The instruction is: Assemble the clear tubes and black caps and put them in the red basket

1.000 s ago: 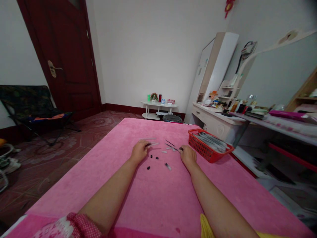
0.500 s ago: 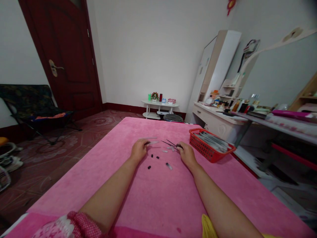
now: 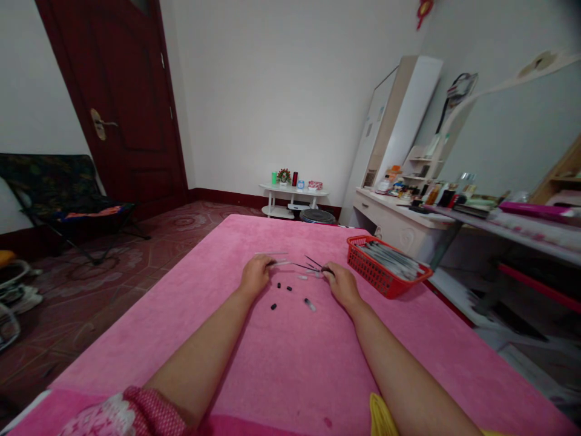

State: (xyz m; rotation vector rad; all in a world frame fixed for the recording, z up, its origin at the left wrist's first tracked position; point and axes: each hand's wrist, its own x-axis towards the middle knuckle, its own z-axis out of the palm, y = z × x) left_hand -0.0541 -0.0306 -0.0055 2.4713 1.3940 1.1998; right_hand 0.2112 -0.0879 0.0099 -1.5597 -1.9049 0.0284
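My left hand (image 3: 256,274) is closed on a thin translucent pen barrel (image 3: 283,263) that points right. My right hand (image 3: 341,281) pinches slim dark rods that look like pen refills (image 3: 312,268). The tip of one reaches the barrel's right end; whether it has entered cannot be made out. A second clear barrel (image 3: 271,253) lies just beyond my left hand. Between my forearms are several small black plugs (image 3: 289,289) and a clear cap with a dark end (image 3: 309,304). Small clear caps (image 3: 302,277) lie near my right fingertips, partly hidden.
A red plastic basket (image 3: 384,275) full of grey pens stands right of my right hand on the pink-covered table (image 3: 290,369). Something yellow (image 3: 382,415) lies by my right forearm at the near edge. A cluttered dressing table (image 3: 403,209) stands beyond the basket.
The refill in my right hand has swung left, bringing its tip to the barrel's end. My right hand has turned slightly. My left hand and the loose parts stay put.
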